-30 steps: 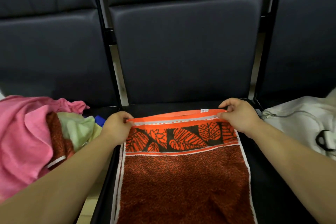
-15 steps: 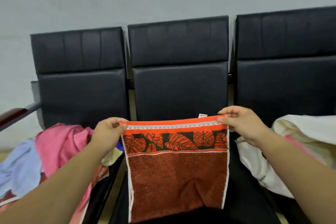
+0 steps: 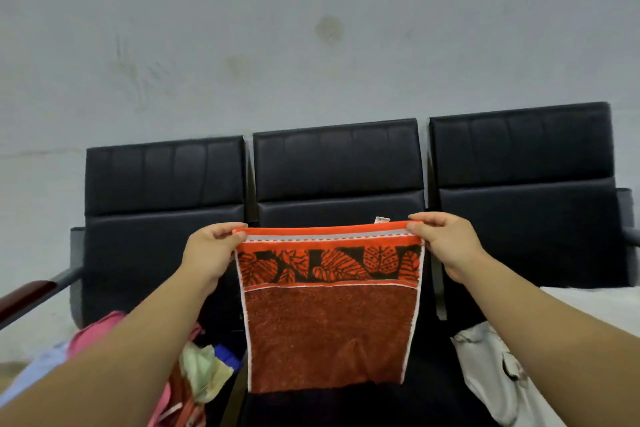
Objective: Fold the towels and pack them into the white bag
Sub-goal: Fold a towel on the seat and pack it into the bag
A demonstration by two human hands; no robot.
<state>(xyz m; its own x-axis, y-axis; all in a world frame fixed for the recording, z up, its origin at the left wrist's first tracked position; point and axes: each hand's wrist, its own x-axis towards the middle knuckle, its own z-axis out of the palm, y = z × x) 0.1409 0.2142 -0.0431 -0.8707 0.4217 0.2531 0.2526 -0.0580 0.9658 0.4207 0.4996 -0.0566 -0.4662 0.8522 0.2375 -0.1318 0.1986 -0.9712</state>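
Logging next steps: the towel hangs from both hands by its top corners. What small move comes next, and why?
Probably bring the left hand across to the right hand, halving the towel: it hangs flat, pinched at both top corners.

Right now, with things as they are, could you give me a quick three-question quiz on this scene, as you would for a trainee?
1. True or false: the left hand and the right hand pinch the towel by its top corners, so that it hangs down.
2. Where is the white bag? A) left of the towel. B) right of the towel. C) draped over a seat back.
3. Short answer: which hand is nearer the small tag on the towel's top edge?
Key: 1 true; 2 B; 3 right.
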